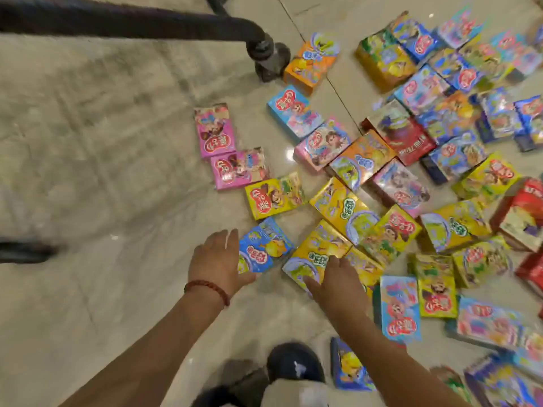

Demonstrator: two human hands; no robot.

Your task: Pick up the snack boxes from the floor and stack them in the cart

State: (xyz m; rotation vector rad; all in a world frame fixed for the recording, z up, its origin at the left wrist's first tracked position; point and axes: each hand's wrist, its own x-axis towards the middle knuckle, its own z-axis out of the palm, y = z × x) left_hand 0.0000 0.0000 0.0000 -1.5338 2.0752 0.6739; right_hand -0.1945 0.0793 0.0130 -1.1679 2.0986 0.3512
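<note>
Head view, looking down at a pale marble floor (102, 171) strewn with snack boxes.

Left hand (219, 259): fingers straight and spread, palm down, its edge against the left side of a blue box (264, 248) lying flat on the floor. A red bead bracelet (207, 287) circles the wrist. The grip holds nothing.

Right hand (338, 284): fingers straight and spread, resting on the near end of a yellow box (316, 251) just right of the blue one. Nothing is pinched.

Boxes: all in view lie on the floor, most to the right in a dense scatter, many touching or overlapping. Two pink boxes (216, 129) lie apart at the left edge of the scatter, with a second yellow box (273, 195) just below them. An orange box (311, 64) sits beside a dark post base (269, 61). Red boxes (404, 136) lie among the blue and yellow ones.

Print: each lid carries cartoon figures and a red or green badge with white characters; motion blur leaves the writing unreadable.

A dark curved rail (132, 23) crosses the top left. A dark shoe (293, 362) shows at the bottom centre.
</note>
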